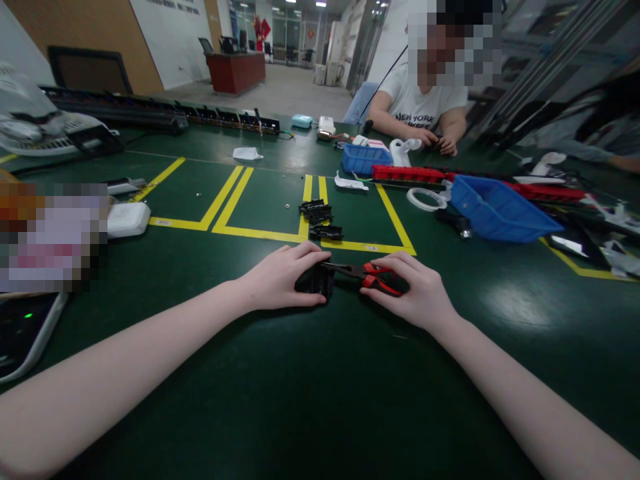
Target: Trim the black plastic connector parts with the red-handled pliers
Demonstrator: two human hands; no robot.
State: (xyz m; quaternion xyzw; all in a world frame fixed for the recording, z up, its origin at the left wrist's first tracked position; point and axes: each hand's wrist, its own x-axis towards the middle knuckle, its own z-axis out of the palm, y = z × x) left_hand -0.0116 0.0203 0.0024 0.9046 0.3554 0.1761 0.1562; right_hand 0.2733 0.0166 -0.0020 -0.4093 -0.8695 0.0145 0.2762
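My left hand (283, 277) rests on the green table and grips a small black plastic part (316, 280). My right hand (417, 293) is closed around the red-and-black handles of a pair of pliers (370, 272). The pliers' dark jaws point left and meet the black part between my two hands. A little farther away, several similar black parts (320, 219) lie in a loose pile by the yellow floor-tape lines.
A blue bin (495, 210) lies tipped at the right beside red strips (407, 173) and a white ring (425, 199). A second blue bin (363, 160) stands farther back. Another person sits across the table. A white box (127, 219) lies at left.
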